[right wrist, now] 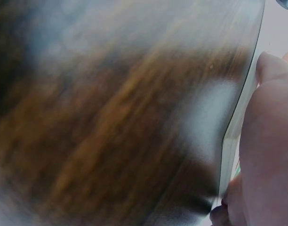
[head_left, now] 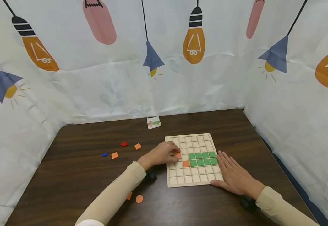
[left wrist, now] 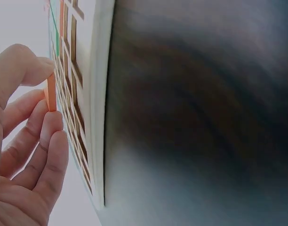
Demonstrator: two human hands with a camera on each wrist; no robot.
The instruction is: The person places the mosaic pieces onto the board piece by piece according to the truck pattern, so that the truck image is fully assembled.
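A pale wooden grid board (head_left: 192,179) lies on the dark table. Two rows of green square tiles (head_left: 200,162) fill cells on its right side, with an orange square tile (head_left: 186,163) at the left end of the lower row. Over the board's left part, my left hand (head_left: 165,153) pinches another orange tile (left wrist: 51,92) between thumb and fingers, close above the cells. My right hand (head_left: 234,175) lies with straight fingers along the board's right edge, thumb at the lower right corner.
Left of the board lie two orange squares (head_left: 114,155), a red piece (head_left: 124,143) and a blue piece (head_left: 104,154). Nearer me are an orange disc (head_left: 139,198) and an orange piece (head_left: 129,196) partly behind my left sleeve. A small pattern card (head_left: 154,122) sits at the back edge.
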